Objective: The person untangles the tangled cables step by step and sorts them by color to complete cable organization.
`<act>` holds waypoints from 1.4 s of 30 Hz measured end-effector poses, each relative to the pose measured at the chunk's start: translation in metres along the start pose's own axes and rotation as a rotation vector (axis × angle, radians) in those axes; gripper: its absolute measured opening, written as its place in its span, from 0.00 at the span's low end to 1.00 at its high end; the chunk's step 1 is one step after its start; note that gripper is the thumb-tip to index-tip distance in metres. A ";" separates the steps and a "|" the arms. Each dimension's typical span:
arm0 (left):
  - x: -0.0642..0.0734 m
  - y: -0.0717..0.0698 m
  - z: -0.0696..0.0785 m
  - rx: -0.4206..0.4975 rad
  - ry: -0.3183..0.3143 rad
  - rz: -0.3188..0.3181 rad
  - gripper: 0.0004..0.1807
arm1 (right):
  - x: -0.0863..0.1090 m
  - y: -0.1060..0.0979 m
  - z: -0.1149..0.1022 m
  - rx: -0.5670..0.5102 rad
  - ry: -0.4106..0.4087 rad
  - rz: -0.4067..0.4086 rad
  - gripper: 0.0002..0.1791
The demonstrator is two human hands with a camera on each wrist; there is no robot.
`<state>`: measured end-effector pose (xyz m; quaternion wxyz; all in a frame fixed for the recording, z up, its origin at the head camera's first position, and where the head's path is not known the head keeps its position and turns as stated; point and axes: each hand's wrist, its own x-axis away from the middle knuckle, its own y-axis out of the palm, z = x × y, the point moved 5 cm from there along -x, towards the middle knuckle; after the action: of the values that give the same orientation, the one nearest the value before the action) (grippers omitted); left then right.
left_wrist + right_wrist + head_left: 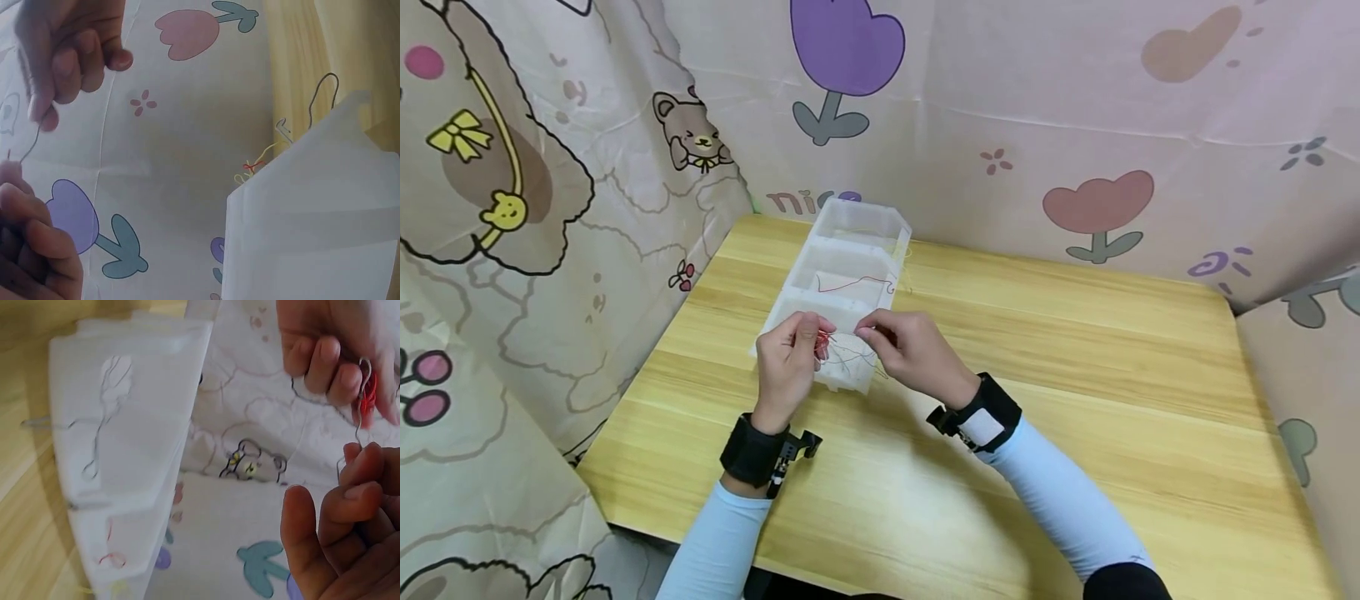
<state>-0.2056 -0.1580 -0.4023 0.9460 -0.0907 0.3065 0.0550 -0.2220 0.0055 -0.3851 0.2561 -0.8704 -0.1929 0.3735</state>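
Note:
Both hands are raised over the near end of a white plastic box [842, 252] with compartments. My left hand [785, 364] holds a small red bundle [370, 395] of thin wire or thread in its curled fingers. From that hand a thin grey wire [359, 422] runs across to my right hand [916, 348], which pinches it between thumb and forefinger. More grey wire [97, 434] lies in the box's near compartment below, with a loop [324, 76] of it sticking out over the side.
A loose red strand [850, 285] lies in the middle compartment, and yellow strands [907, 254] hang at the far right side. The box stands on a wooden table [1075, 375]. Patterned curtains [970, 83] close off the back and sides. A camera strap [752, 450] sits on each wrist.

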 end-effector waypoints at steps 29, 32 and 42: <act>0.000 0.014 0.002 -0.126 0.111 0.081 0.25 | 0.008 0.011 -0.009 -0.080 -0.078 0.032 0.05; 0.000 0.009 0.005 -0.108 0.133 0.080 0.25 | 0.012 0.005 -0.005 -0.083 -0.067 0.071 0.05; 0.000 -0.002 0.006 0.091 0.095 0.128 0.19 | 0.028 -0.015 0.018 -0.088 0.002 0.175 0.06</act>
<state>-0.2021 -0.1587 -0.3971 0.9280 -0.0302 0.3585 0.0970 -0.2192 0.0377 -0.4026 0.1844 -0.8946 -0.1322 0.3850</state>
